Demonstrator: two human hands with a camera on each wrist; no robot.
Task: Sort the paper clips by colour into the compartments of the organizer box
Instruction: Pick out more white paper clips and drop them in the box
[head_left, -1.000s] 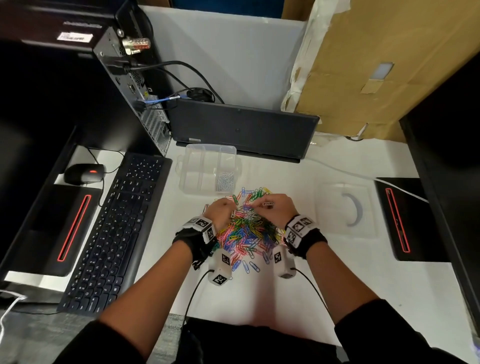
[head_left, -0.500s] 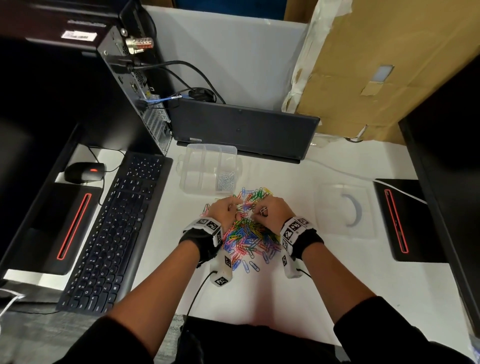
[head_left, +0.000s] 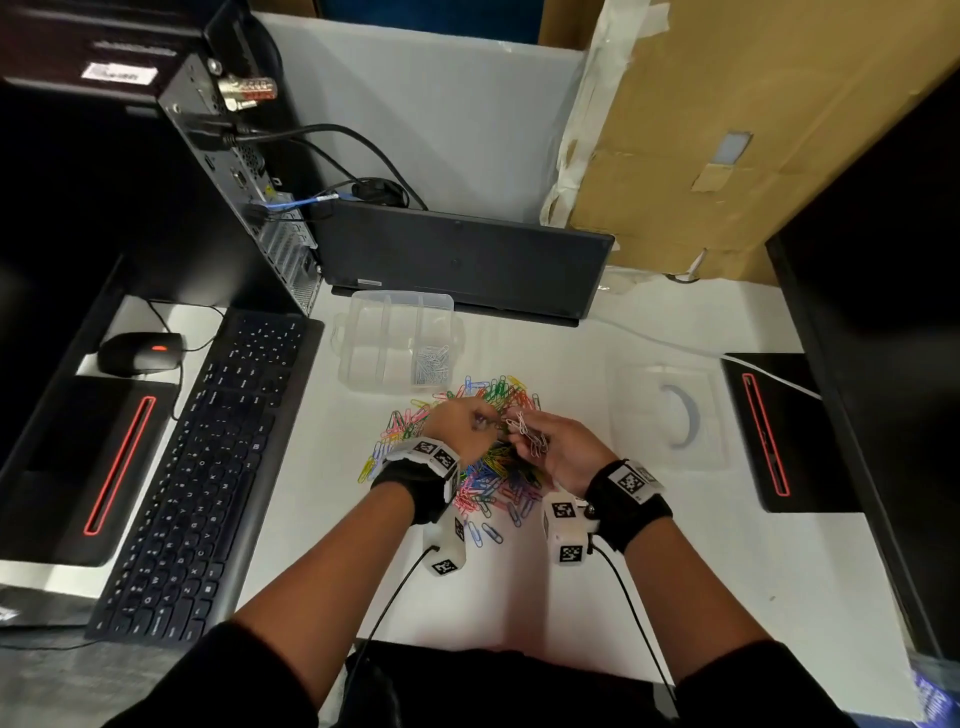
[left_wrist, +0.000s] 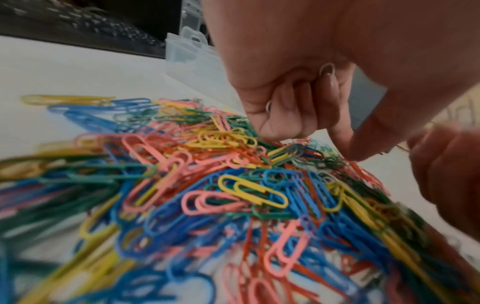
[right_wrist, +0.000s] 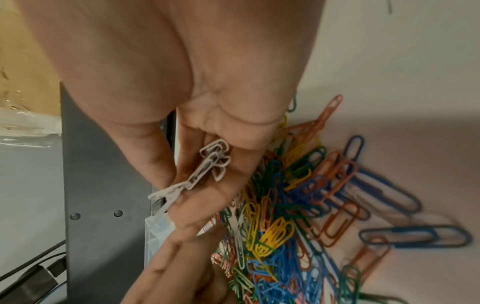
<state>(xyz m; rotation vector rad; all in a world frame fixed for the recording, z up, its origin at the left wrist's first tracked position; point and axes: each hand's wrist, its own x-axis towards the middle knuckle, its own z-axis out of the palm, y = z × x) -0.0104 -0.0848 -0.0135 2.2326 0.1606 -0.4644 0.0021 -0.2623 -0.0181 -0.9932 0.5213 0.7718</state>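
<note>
Both hands low over a heap of coloured paper clips (head_left: 480, 457) on the white bench (head_left: 571, 597). Right hand (head_left: 563, 449) turned palm up, fingers curled round a small bunch of white clips (right_wrist: 207, 166), thumb pressing them down. Left hand (head_left: 460, 428) knuckles up beside it, fingers curled, a white clip (left_wrist: 326, 69) tucked in the fist, fingertips nearly touching the right hand's. Clear organizer box (head_left: 400, 345) just beyond the heap, open, more white clips lying in its near right compartment. Keyboard (head_left: 208, 467) off to the left.
</note>
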